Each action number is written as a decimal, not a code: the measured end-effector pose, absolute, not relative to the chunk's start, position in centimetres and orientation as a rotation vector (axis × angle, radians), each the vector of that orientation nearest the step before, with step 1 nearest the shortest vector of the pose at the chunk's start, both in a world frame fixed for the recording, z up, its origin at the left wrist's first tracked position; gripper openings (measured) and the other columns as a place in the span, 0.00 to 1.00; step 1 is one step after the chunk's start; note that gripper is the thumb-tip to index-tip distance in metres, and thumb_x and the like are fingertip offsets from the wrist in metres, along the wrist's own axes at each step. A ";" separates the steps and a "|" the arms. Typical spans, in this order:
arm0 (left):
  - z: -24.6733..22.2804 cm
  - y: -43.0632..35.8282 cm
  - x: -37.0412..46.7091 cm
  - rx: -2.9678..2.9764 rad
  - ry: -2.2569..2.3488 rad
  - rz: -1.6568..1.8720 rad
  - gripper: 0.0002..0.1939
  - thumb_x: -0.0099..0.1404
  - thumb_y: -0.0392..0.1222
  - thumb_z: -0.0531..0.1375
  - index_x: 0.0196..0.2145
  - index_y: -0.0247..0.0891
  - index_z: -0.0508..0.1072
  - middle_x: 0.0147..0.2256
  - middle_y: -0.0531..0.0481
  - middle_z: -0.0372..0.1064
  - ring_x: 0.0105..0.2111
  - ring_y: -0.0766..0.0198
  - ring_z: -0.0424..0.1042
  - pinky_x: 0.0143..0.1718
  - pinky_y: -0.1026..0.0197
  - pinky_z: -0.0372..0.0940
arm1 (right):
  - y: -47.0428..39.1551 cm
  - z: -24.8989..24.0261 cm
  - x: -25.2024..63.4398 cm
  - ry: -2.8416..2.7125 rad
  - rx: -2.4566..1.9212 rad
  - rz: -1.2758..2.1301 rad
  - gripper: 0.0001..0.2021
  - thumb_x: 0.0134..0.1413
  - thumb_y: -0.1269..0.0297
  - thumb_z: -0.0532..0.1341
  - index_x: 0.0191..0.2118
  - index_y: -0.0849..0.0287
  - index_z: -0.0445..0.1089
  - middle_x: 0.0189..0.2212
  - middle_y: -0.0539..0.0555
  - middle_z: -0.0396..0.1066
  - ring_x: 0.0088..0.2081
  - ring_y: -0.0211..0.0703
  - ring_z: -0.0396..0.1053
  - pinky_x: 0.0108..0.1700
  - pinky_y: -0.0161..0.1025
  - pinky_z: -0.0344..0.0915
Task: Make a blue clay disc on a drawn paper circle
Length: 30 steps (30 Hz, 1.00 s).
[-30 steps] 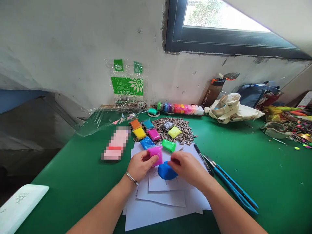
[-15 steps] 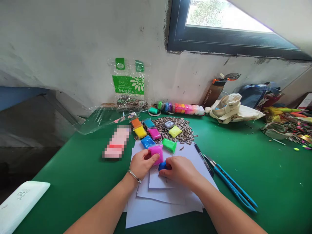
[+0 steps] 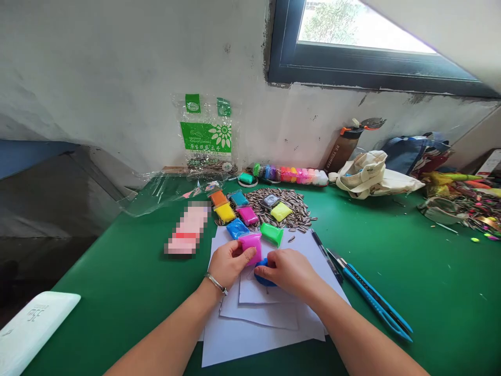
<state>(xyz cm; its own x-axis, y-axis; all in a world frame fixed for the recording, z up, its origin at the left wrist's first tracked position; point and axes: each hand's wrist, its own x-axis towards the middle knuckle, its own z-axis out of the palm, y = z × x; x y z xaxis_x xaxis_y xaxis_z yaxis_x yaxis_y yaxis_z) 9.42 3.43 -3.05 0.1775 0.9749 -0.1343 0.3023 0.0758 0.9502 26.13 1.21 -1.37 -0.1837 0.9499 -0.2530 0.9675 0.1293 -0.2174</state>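
My left hand (image 3: 228,263) is closed, its thumb and fingers pinching a pink modelling clay packet (image 3: 251,246) above the white paper sheets (image 3: 258,344). Beside it, my right hand (image 3: 288,271) has curled its fingers on a rounded blue object (image 3: 263,277), mostly smooth and partly covered by the thumb and knuckles. Its exact kind is hard to make out. Just beyond the hands lie a green clay packet (image 3: 271,234) and a blue clay packet (image 3: 237,228).
Sunflower seeds (image 3: 295,201) with several more clay packets lie behind the paper. A black pen (image 3: 321,249) and blue tweezers (image 3: 376,297) are on the right. A white power bank (image 3: 39,329) rests at left. A seed bag (image 3: 206,137) leans against the wall.
My right hand has shifted slightly, and more of the blue object now shows below the thumb. The left hand keeps its pinch on the pink packet in the same place.
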 end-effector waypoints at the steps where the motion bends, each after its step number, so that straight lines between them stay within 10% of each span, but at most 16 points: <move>1: -3.0 3.4 9.4 1.429 1.322 0.830 0.19 0.54 0.53 0.62 0.36 0.35 0.77 0.34 0.48 0.77 0.34 0.56 0.73 0.35 0.61 0.66 | 1.2 -1.4 26.1 2.312 1.977 -0.502 0.19 0.52 0.45 0.55 0.28 0.54 0.73 0.25 0.53 0.74 0.27 0.43 0.69 0.24 0.35 0.48; 30: -3.2 3.6 9.3 1.453 1.372 0.833 0.20 0.54 0.55 0.61 0.34 0.35 0.76 0.32 0.48 0.76 0.32 0.58 0.71 0.31 0.62 0.63 | 1.7 -1.6 25.6 2.277 2.018 -0.405 0.20 0.54 0.47 0.52 0.30 0.54 0.75 0.28 0.57 0.75 0.30 0.47 0.72 0.27 0.36 0.55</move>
